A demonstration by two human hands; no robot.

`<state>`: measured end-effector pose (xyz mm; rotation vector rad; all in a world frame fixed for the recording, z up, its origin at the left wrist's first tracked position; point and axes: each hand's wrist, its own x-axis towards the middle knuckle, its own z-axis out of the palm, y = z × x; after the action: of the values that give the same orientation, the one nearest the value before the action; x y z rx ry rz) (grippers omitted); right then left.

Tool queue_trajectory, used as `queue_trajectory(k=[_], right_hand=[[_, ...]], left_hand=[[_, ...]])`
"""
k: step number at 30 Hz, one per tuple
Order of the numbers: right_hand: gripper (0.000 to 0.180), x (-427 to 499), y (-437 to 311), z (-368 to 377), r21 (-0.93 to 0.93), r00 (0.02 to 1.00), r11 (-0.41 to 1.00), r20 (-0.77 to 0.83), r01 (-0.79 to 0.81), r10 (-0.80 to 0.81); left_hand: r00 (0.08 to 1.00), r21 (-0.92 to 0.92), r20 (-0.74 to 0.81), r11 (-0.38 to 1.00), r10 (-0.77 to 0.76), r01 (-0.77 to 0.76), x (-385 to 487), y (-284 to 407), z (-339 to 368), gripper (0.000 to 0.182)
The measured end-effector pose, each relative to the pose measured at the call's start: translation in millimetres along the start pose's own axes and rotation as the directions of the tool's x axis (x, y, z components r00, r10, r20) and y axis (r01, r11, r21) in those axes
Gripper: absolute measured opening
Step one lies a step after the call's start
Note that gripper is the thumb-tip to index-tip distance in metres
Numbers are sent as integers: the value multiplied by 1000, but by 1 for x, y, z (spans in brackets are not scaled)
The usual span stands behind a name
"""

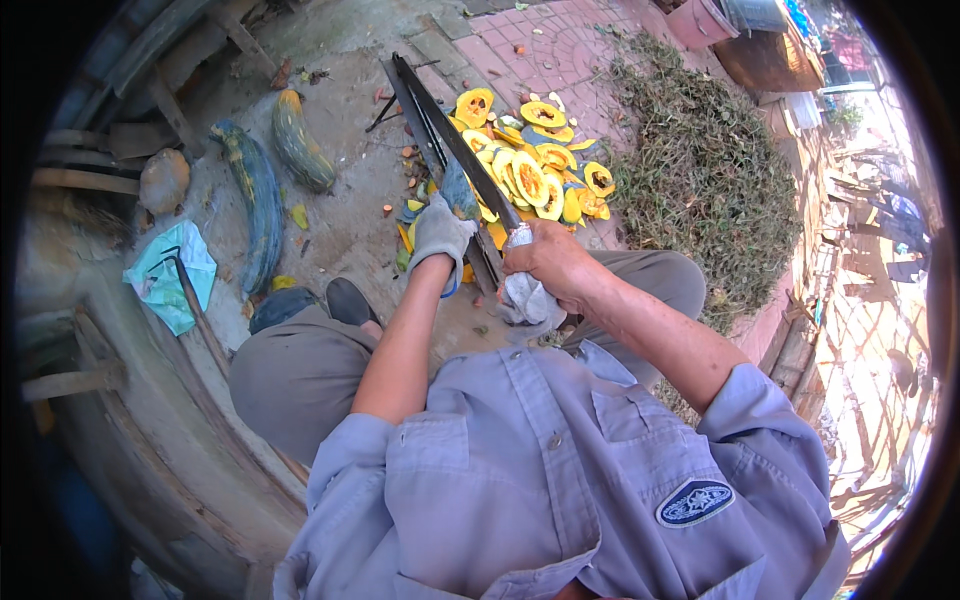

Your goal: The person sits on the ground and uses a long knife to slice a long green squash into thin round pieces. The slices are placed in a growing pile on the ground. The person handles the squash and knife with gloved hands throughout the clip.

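Note:
A long hinged chopping knife stands before me, its dark blade [463, 146] raised at an angle over a narrow slotted bed [415, 112]. My right hand [553, 259], bare, grips the blade's handle, which is wrapped in pale cloth [525, 296]. In a grey work glove, my left hand [441, 232] holds a blue-green squash piece [457, 191] at the bed, left of the blade. Part of that piece is hidden behind the blade. Yellow-fleshed squash slices [529, 180] lie heaped on the ground right of the knife, several showing seedy hollow centres.
Two whole long squashes [255, 199] [300, 142] lie on the ground at left, near a tan rounded squash [165, 181]. A turquoise plastic bag [176, 274] lies beside a bent metal rod [196, 304]. Cut dried grass [697, 172] is heaped at right; a pink bucket [701, 22] stands beyond.

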<state>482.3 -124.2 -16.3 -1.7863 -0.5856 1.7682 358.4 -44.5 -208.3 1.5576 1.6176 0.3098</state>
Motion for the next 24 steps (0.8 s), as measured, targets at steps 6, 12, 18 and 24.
queue_trajectory(k=[6,12,18,24], right_hand=[[20,19,59,12,-31,996,999,-79,38,-41],[20,47,116,-10,-47,993,998,-103,51,-55],[33,112,202,-32,-393,972,910,-128,134,-198],[36,83,164,-29,-246,977,957,-110,153,-184]], left_hand=[[1000,-95,3,995,23,-23,1,-7,0,73],[997,-113,-44,991,61,-66,-3,-21,10,68],[994,-110,-5,988,106,-106,-12,-25,3,96],[997,-185,-20,980,72,-74,-13,-15,-2,86]])
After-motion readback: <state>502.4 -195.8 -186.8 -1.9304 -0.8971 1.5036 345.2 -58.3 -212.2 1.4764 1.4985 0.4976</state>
